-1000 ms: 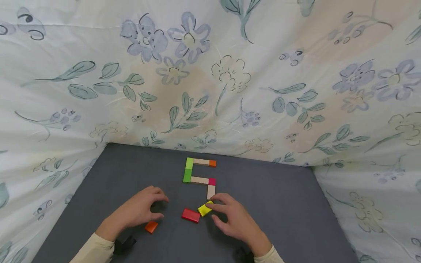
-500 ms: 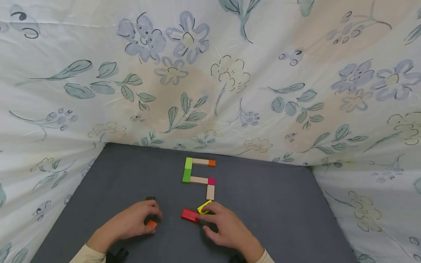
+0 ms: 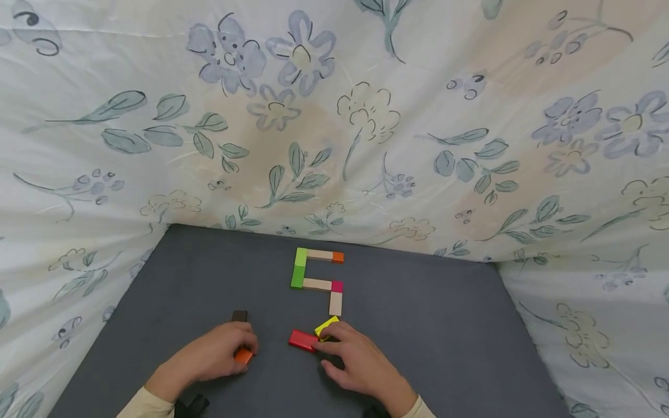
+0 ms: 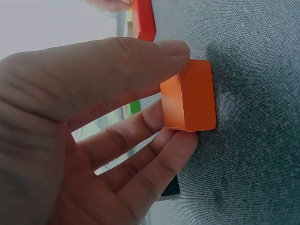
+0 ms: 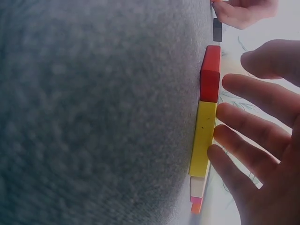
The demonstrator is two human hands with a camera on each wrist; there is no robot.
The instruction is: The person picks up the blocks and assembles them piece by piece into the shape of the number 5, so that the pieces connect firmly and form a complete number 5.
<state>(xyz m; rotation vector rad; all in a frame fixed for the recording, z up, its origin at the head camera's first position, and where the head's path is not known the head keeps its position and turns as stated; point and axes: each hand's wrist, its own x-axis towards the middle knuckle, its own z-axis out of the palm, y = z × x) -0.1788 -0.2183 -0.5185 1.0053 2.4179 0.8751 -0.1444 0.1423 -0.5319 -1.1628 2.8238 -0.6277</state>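
My left hand [image 3: 222, 351] pinches an orange block [image 4: 199, 96] between thumb and fingertips, low on the dark cloth. Just beyond its knuckles lies a dark block [image 3: 239, 316]. My right hand [image 3: 358, 360] hovers over a yellow block [image 5: 204, 138] and a red block [image 5: 211, 75], its fingers spread and loosely bent. In the right wrist view its fingertips are at the yellow block's side; whether they touch it I cannot tell. The yellow block stands slanted against the red one's end, and part of it is hidden under the fingers.
Farther back, flat blocks form an angular figure: light green [image 3: 300, 257], green [image 3: 297, 277], pale wood [image 3: 317, 284], pink [image 3: 337, 287] and orange [image 3: 338, 257]. Another pale block [image 3: 335, 303] points down from the pink one. Floral fabric [image 3: 334, 145] walls the dark surface [image 3: 444, 337].
My left hand has come back toward me and closed on the orange block, uncovering the dark block. My right hand has shifted slightly left and nearer, over the yellow and red blocks.
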